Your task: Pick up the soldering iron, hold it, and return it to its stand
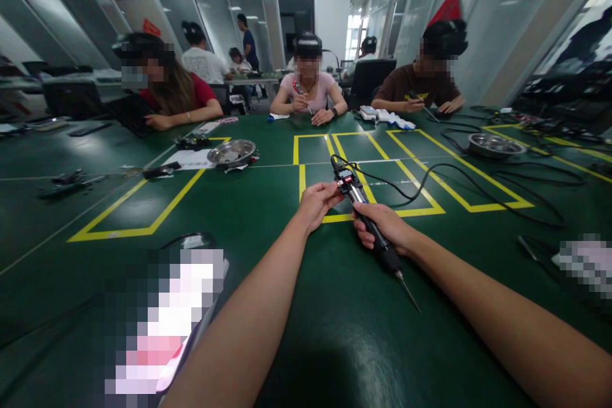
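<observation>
My right hand (385,228) is wrapped around the dark body of an electric screwdriver (375,236). Its thin metal bit (409,293) points down and toward me, to the right. At the tool's far end, the fingers of my left hand (318,204) are pinched against the left side of the tail, where a red and white label shows. What exactly the left fingertips press there is too small to make out. A black cable (423,188) leaves the tail and curves away to the right over the green table (344,344).
Yellow tape frames (421,211) mark the table. Metal bowls stand left (232,153) and right (496,145). Small dark parts (71,183) lie at the left. A blurred bright device (172,325) is beside my left forearm. White gloves (387,116) lie near people seated across.
</observation>
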Tool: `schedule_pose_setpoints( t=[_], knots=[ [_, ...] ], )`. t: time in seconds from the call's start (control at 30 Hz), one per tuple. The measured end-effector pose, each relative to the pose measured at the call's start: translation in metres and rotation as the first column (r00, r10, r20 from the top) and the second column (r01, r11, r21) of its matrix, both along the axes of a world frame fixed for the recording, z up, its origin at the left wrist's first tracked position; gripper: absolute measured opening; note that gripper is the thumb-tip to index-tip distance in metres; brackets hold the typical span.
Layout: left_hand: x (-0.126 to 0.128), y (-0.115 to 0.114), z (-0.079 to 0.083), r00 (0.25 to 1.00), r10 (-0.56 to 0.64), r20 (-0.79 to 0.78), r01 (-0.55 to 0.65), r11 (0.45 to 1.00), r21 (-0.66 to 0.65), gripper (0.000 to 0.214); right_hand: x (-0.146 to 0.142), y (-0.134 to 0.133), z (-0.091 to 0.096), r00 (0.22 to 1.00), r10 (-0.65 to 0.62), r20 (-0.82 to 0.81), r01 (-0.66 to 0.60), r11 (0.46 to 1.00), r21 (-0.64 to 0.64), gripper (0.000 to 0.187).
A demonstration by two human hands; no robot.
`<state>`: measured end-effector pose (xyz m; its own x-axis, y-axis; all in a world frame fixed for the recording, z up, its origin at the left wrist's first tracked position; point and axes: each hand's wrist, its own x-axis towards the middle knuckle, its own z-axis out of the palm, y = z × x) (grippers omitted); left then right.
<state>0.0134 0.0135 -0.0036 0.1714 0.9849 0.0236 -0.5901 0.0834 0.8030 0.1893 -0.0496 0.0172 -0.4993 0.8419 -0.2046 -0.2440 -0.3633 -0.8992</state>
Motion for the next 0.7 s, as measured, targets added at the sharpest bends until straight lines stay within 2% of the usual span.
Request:
schedule_pose_setpoints(
  t=[0.13,0.33,0.53,0.63,0.7],
  knots=[
    [0.004,0.000,0.000,0.999,0.008,-0.051,-0.007,1.000,0.026,0.023,-0.002,-0.001,0.001,1.000,-0.012,0.007,0.012,1.000,0.003,0.031],
    [0.009,0.003,-0.005,0.982,0.092,-0.166,-0.080,0.994,0.076,0.030,-0.003,-0.001,-0.001,1.000,-0.016,0.023,0.015,1.000,0.012,0.031],
    [0.019,-0.001,-0.002,0.924,0.130,-0.360,-0.089,0.988,0.128,0.038,-0.005,-0.001,0.000,0.998,-0.068,-0.005,0.068,0.998,-0.018,0.030],
    [0.020,-0.003,0.000,0.908,0.115,-0.403,-0.062,0.988,0.142,0.041,0.006,0.009,0.005,0.990,-0.136,-0.042,0.133,0.989,-0.060,0.028],
    [0.018,-0.002,0.000,0.918,0.119,-0.379,-0.082,0.990,0.113,0.038,0.024,0.023,0.010,0.981,-0.195,-0.024,0.193,0.979,-0.065,0.026]
  ],
)
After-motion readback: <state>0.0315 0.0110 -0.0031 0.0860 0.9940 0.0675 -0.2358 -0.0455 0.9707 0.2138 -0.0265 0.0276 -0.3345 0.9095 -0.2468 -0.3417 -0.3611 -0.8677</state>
